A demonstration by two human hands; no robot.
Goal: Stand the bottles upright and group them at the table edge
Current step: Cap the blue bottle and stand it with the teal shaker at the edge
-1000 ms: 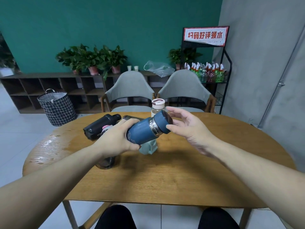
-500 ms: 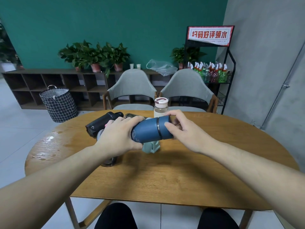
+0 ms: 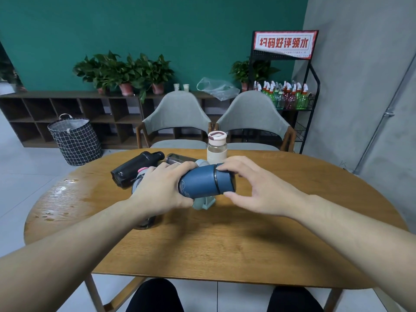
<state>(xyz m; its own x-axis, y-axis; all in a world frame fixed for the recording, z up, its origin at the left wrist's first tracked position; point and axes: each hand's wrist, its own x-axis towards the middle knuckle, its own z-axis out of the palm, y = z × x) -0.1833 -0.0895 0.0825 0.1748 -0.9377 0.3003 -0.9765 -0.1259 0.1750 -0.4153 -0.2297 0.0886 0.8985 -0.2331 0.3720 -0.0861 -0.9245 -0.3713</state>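
Blue flask (image 3: 206,184) held sideways over bench (image 3: 225,244) centre, both hands on it.
L hand (image 3: 162,190) wraps the base end; R hand (image 3: 258,188) fingers + thumb pinch the cap end. Looks rigid, smooth metal, some weight, prob slippery: grip mid-body, not cap. Clear bottle (image 3: 216,146) upright at its 12 o'clock, black bottle (image 3: 135,168) lying at 10.

Both hands, left hand (image 3: 161,189) and right hand (image 3: 262,189), hold the blue bottle (image 3: 206,183) sideways.
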